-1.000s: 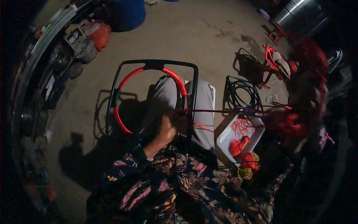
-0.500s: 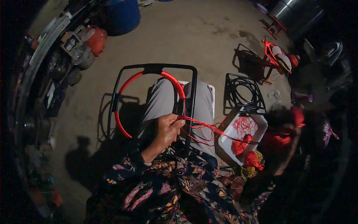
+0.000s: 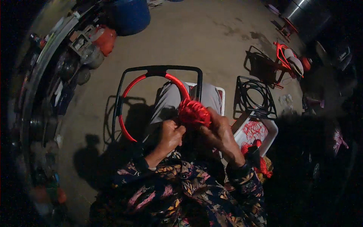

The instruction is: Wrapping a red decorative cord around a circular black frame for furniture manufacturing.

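A black rectangular frame with an inner ring stands over my lap. Bright red cord is wrapped tightly round parts of that ring; black shows between the wrapped stretches. My left hand is closed at the ring's lower right, where the ring passes out of sight behind the fingers. My right hand grips a bundle of red cord, held up against the ring's right side. The bundle covers that part of the ring and the frame's right bar.
Beside my right knee, a white bin holds loose red cord. Another black frame lies at its far end. Farther right is a red stool-like piece. A blue tub and cluttered goods line the left.
My right hand has come in from the far right, carrying the red bundle to the ring. The strands stretched between my hands are no longer seen. My left hand stays nearly in place.
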### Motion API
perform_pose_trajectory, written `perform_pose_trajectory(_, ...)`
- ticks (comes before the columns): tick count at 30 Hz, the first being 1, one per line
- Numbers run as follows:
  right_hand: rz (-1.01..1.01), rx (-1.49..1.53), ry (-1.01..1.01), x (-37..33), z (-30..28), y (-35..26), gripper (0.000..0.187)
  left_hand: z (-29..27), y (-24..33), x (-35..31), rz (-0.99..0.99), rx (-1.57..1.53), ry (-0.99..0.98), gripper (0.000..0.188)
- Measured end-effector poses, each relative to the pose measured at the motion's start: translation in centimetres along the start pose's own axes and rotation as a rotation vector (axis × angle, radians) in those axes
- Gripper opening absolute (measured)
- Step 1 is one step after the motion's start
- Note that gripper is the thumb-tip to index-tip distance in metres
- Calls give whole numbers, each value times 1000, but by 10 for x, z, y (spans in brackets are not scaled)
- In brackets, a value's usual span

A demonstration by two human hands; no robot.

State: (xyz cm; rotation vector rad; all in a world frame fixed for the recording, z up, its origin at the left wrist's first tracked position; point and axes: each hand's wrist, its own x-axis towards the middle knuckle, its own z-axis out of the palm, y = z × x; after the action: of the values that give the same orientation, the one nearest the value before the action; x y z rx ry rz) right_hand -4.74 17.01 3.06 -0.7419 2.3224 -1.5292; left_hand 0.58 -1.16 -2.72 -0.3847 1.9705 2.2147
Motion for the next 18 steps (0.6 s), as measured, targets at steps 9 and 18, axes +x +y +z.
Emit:
perform_pose_trajectory(9, 139, 216, 61, 2, -14, -6, 44, -2, -9, 2, -33, -50, 21, 8)
perform_pose_trajectory(18, -30, -152, 36, 6, 13, -2, 23, 5, -10, 0, -59, -155, 145, 6)
